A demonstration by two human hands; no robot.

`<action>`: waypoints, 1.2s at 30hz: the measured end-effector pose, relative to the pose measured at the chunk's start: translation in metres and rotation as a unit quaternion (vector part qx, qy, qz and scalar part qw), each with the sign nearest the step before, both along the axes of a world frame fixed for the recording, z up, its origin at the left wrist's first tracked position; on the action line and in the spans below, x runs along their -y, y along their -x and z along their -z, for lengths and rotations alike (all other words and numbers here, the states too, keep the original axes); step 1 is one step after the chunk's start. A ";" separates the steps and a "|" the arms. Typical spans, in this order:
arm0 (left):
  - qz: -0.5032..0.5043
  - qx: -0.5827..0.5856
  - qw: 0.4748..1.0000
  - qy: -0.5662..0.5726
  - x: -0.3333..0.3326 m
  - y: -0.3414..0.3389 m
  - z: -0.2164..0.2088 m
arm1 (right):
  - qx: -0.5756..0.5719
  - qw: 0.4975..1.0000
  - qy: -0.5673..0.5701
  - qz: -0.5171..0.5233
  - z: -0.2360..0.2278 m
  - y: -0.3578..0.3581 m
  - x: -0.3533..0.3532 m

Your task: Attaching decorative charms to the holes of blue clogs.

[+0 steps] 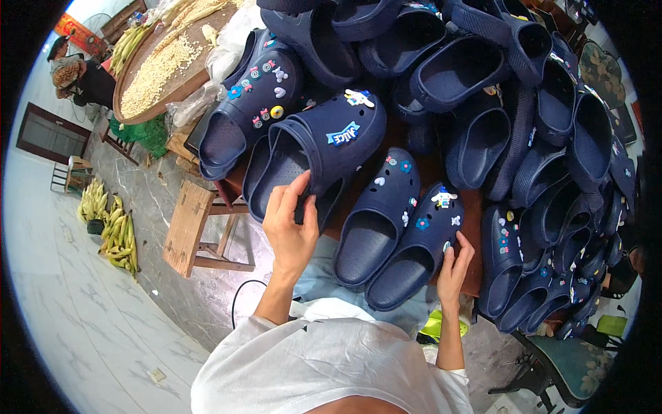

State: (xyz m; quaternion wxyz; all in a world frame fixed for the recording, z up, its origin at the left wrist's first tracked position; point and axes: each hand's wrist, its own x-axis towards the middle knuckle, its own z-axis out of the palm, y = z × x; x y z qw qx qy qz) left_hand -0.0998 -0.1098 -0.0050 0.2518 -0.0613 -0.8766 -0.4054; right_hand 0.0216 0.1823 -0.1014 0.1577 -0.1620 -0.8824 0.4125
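My left hand (291,224) grips the heel edge of a navy clog (324,148) decorated with a blue lettered charm and a white figure charm. It lies stacked on another navy clog. My right hand (454,265) rests with its fingers on the side of a navy clog (420,241) that carries a white figure charm and small flower charms. Beside that one lies a matching clog (378,214) with heart and flower charms. All sit on a brown table (473,238).
Many plain navy clogs (469,76) are heaped across the table's back and right. Left stands a wooden stool (187,228). A round tray of corn kernels (155,69), corn cobs on the floor (117,231), a green chair (572,362) and a person (76,72) far left.
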 end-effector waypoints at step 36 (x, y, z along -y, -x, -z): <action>0.263 0.536 0.667 -0.446 -0.170 -0.073 0.079 | -0.013 0.994 -0.020 -0.107 -0.025 -0.004 -0.038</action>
